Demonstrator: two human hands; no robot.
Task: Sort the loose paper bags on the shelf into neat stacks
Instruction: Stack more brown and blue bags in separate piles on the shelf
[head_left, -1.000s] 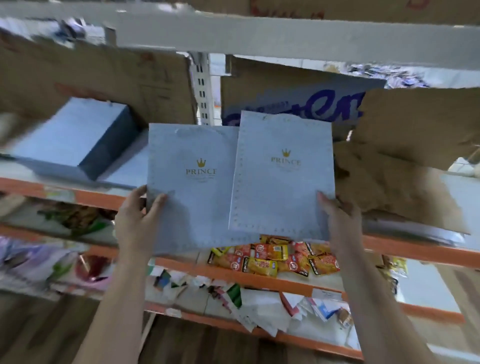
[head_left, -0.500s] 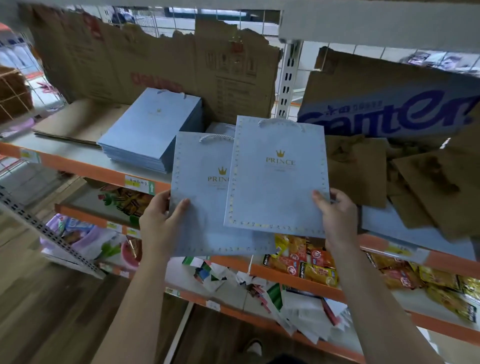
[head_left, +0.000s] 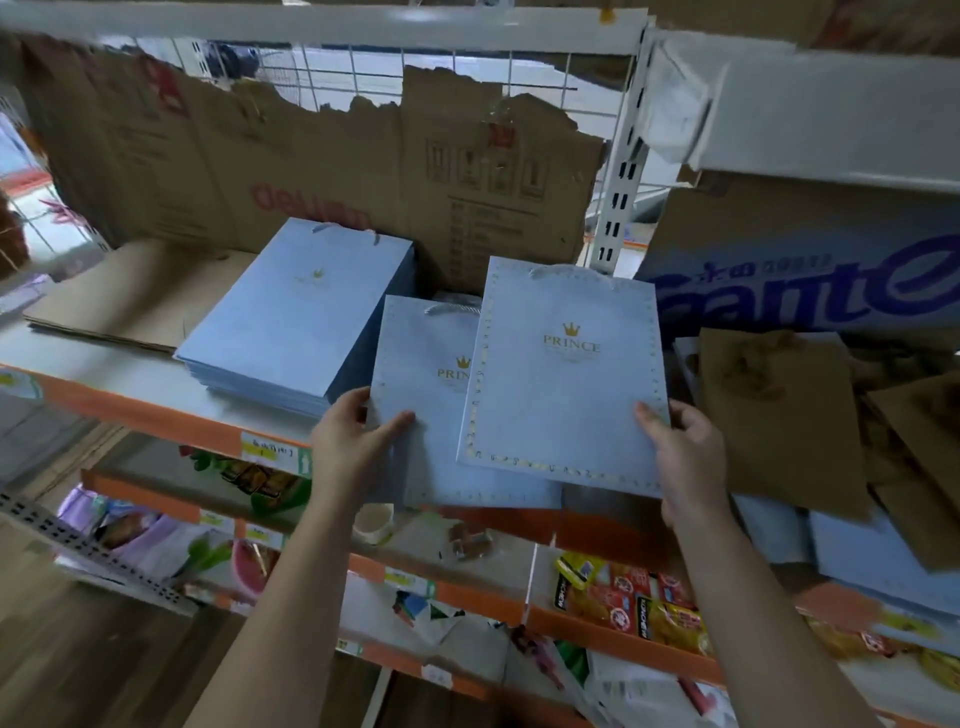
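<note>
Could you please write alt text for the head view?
A person's left hand grips the lower pale blue bag and the right hand the upper bag overlapping it, beside a neat blue stack on the shelf.

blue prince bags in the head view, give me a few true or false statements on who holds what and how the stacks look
1. The left hand grips one blue bag, the right hand a second bag. True.
2. The second bag lies under the blue bag. False: it overlaps on top.
3. A neat blue stack sits on the shelf left of both. True.
4. The brown bags are neatly stacked. False: they lie loose and askew.
</note>
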